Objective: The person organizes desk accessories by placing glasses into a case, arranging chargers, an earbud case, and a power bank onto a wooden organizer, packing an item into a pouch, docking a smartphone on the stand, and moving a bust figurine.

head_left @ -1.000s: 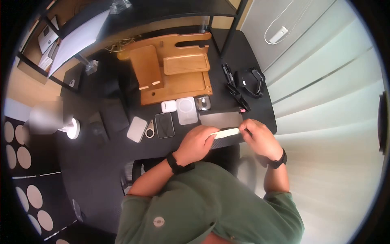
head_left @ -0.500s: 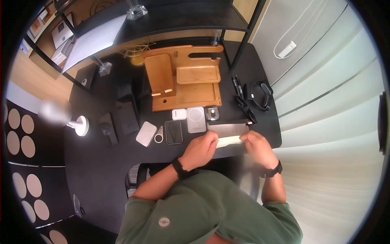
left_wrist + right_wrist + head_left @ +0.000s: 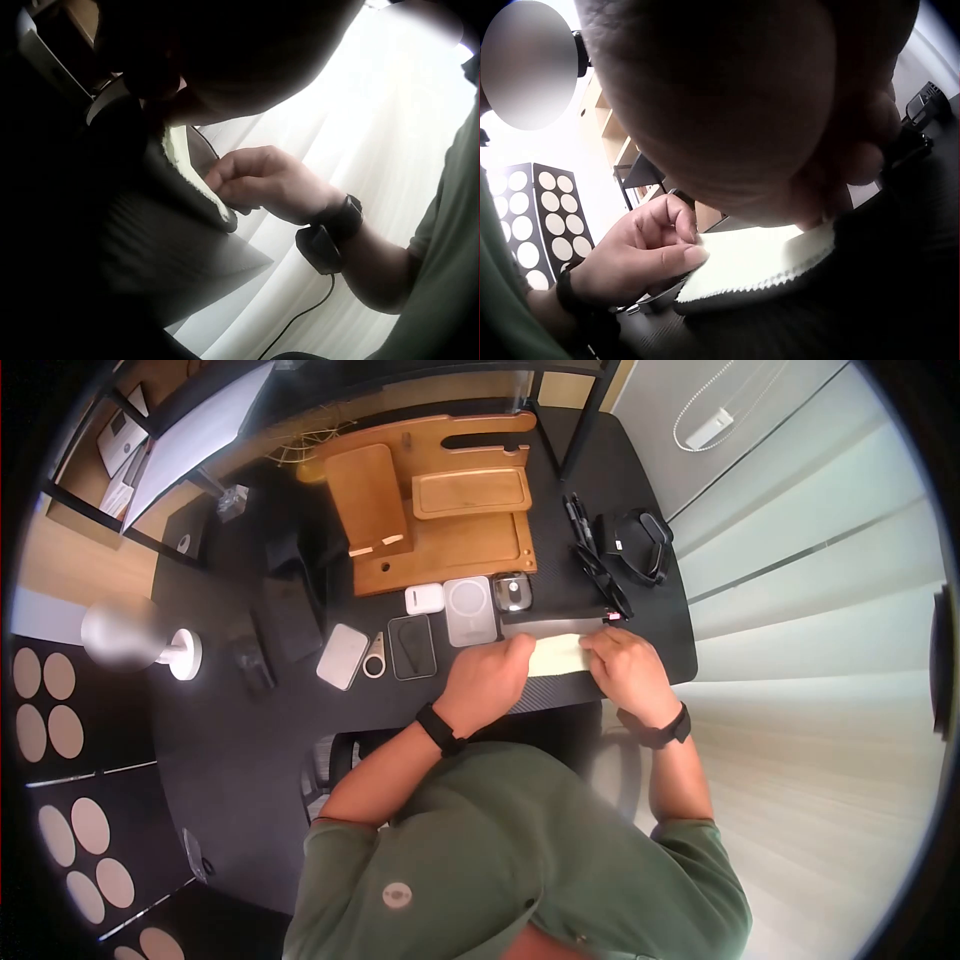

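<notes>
A pale yellow-green cloth (image 3: 557, 656) with a zigzag-cut edge stretches between both hands at the desk's front edge. My left hand (image 3: 487, 682) pinches its left end; thumb and fingers show on that end in the right wrist view. The right hand (image 3: 632, 675) pinches the opposite end, with bent fingers visible in the left wrist view. A dark layer (image 3: 735, 300) runs beneath the cloth's zigzag edge. Just behind the cloth lies a flat grey piece (image 3: 555, 627), partly covered by it.
Behind stands a wooden desk organizer (image 3: 460, 550). Left of the hands lie a white earbuds case (image 3: 424, 598), a white pad with a ring (image 3: 470, 622), a clear-framed case (image 3: 412, 650) and a white slab (image 3: 343, 657). Black glasses (image 3: 602, 580) lie at the right.
The cloth showed as a narrow strip and now turns a broader face to the head view. Both hands keep their hold at its ends. The head view has shifted.
</notes>
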A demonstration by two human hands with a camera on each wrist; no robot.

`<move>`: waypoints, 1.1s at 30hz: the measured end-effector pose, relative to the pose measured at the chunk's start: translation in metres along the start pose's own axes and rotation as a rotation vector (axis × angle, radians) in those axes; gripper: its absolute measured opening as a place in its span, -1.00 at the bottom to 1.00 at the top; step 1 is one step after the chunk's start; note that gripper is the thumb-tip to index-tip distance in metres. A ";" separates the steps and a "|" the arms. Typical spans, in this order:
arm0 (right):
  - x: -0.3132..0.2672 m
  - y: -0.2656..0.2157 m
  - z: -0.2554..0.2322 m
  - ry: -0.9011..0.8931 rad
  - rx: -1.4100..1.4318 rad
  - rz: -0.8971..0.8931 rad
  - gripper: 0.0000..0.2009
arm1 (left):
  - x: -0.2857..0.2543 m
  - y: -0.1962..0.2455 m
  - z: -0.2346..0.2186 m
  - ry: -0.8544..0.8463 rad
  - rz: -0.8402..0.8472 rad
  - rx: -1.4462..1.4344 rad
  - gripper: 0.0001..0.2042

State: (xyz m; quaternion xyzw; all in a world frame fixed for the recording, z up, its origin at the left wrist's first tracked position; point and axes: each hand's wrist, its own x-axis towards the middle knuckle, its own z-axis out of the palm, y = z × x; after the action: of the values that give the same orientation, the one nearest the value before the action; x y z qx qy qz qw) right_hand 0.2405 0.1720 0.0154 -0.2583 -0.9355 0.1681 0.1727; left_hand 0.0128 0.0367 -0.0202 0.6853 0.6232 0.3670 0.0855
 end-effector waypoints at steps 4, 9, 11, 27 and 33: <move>0.002 0.001 0.004 0.000 -0.076 -0.002 -0.89 | -0.001 -0.006 0.007 -0.007 -0.030 0.022 -0.88; 0.004 -0.001 0.006 -0.009 -0.149 -0.007 -0.93 | 0.002 -0.005 0.009 -0.008 -0.061 0.021 -0.90; 0.005 -0.002 0.005 -0.024 -0.158 -0.018 -0.91 | 0.003 -0.005 0.008 -0.018 -0.053 0.027 -0.91; 0.003 -0.011 -0.004 -0.050 -0.141 0.038 -0.82 | 0.003 -0.003 0.003 -0.069 -0.065 0.078 -0.89; 0.000 -0.020 -0.008 0.008 -0.036 -0.004 -0.79 | 0.003 -0.003 0.003 -0.058 -0.076 0.061 -0.89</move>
State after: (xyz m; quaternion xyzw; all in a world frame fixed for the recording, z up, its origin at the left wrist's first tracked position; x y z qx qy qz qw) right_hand 0.2352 0.1576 0.0304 -0.2603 -0.9382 0.1498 0.1718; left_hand 0.0119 0.0415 -0.0228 0.6737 0.6570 0.3242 0.0965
